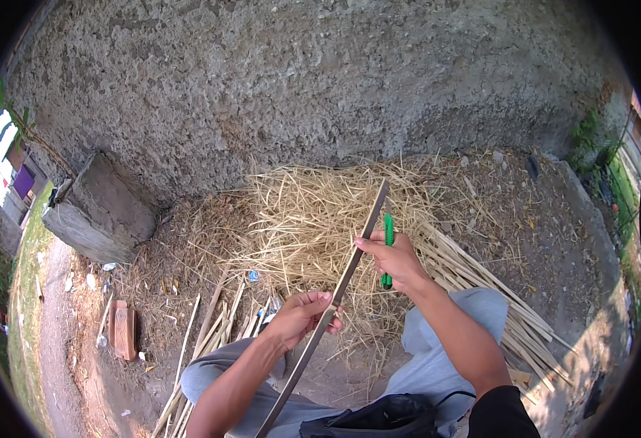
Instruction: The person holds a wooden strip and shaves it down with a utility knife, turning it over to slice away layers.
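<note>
Nearest the lens lies a black bag (382, 417) on the lap, between grey-trousered knees (448, 343). Above it a long bamboo strip (327, 314) slants from the lower edge up toward the heap of straw-like shavings (313, 226). The left hand (302, 315) has its grip closed around the strip at mid-length, and the right hand (397, 259), higher up, is clenched on a green-handled knife (388, 252) with its thumb pressed against the strip's edge. To shave well, I judge that the left hand should keep the strip steady on its slant while the blade rides at a shallow angle, cutting away from the body and clear of the left fingers. More split bamboo sticks (481, 285) lie on the ground at right, others (211, 328) at left, near a reddish brick (121, 330) and a concrete block (101, 212) under the rough wall (298, 80).
</note>
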`<state>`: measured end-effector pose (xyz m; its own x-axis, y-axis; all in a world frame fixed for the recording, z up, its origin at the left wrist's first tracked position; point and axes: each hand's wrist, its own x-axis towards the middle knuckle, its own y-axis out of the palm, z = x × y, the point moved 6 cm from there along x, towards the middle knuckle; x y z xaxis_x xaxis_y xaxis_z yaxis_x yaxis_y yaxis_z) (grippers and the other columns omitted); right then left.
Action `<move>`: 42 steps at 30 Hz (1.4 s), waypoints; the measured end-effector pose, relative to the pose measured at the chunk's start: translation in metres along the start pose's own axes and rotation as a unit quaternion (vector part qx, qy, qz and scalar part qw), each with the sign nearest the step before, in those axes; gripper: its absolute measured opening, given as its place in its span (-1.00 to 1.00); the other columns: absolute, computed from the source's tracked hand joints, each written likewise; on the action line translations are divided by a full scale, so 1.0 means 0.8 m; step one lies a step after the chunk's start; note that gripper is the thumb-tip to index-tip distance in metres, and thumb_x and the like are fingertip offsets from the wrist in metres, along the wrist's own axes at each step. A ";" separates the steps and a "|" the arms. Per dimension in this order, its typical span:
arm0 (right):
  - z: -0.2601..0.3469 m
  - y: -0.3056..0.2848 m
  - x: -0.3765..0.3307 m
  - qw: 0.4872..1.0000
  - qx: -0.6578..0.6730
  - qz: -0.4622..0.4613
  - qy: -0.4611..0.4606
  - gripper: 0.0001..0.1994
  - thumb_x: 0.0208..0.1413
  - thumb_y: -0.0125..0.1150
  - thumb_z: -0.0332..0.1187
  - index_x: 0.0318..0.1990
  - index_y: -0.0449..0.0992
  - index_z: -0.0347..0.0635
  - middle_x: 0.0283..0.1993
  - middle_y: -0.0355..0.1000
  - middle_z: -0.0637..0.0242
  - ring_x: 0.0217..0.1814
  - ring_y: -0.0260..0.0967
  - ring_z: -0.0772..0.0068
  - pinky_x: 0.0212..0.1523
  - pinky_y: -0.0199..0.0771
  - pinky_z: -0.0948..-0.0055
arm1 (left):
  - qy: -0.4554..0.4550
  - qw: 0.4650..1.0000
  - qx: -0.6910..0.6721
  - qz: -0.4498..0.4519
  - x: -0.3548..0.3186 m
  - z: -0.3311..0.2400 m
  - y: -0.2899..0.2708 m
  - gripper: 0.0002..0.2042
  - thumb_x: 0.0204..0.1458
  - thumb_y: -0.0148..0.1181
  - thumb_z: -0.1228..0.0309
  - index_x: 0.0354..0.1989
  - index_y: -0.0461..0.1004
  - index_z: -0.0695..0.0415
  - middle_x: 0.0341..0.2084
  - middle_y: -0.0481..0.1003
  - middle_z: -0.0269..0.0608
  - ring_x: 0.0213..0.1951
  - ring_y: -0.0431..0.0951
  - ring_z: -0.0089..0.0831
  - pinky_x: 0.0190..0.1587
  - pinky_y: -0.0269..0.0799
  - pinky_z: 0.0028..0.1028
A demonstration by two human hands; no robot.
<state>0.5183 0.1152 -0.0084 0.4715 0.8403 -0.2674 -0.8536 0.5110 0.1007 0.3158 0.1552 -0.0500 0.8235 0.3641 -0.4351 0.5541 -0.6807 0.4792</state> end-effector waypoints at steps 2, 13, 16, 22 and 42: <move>-0.002 -0.001 0.001 1.000 -0.006 0.001 0.004 -0.79 0.12 0.31 -0.29 -0.24 0.55 -0.27 -0.70 0.18 0.60 -0.74 0.00 0.75 -0.68 -0.06 0.61 | -0.004 1.000 0.007 -0.005 0.002 0.001 -0.003 -0.78 0.27 0.01 0.32 -0.17 0.42 0.26 -0.30 0.53 -0.12 -0.34 0.61 -0.37 -0.27 0.59 -0.40; -0.010 0.007 0.007 0.998 -0.016 0.064 0.009 -0.76 0.21 0.16 -0.36 -0.04 0.50 -0.29 -0.39 0.53 0.32 -0.71 0.02 0.78 -0.67 0.06 0.67 | 0.015 0.999 0.031 -0.036 -0.003 -0.004 0.004 -0.77 0.23 0.10 0.23 -0.22 0.39 0.18 -0.41 0.51 -0.21 -0.40 0.61 -0.41 -0.35 0.57 -0.44; -0.011 0.015 0.004 0.995 0.025 0.100 0.011 -0.71 0.23 0.10 -0.40 0.06 0.44 -0.31 -0.16 0.56 0.19 -0.67 0.04 0.78 -0.65 0.13 0.69 | -0.018 1.000 0.024 0.000 -0.008 -0.005 0.026 -0.73 0.24 0.07 0.17 -0.18 0.37 0.15 -0.41 0.49 -0.27 -0.46 0.58 -0.48 -0.44 0.53 -0.50; -0.006 0.018 0.003 0.995 0.016 0.099 0.010 -0.69 0.20 0.16 -0.35 0.01 0.46 -0.37 -0.26 0.58 0.25 -0.65 0.15 0.73 -0.63 0.20 0.60 | -0.074 0.990 0.110 0.042 -0.018 0.026 0.032 -0.65 0.29 -0.05 0.09 -0.40 0.31 0.12 -0.67 0.28 -0.43 -0.75 0.18 -0.70 -0.74 0.02 -0.60; -0.019 0.041 -0.037 0.788 -0.589 0.002 -0.181 -0.81 -0.10 0.13 -0.36 -0.35 0.67 -0.04 -0.56 0.48 -0.01 -0.46 0.49 -0.09 -0.30 0.47 -0.01 | 0.009 0.957 0.277 -0.086 -0.012 0.018 0.013 -0.59 0.11 0.24 0.32 -0.64 0.10 0.03 -0.77 0.17 -0.47 -0.65 0.14 -0.68 -0.61 0.05 -0.50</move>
<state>0.4728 0.1044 -0.0120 0.3191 0.9468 0.0427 -0.3684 0.1654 -0.9148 0.3117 0.1349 -0.0517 0.7307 0.5082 -0.4558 0.5360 -0.8406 -0.0780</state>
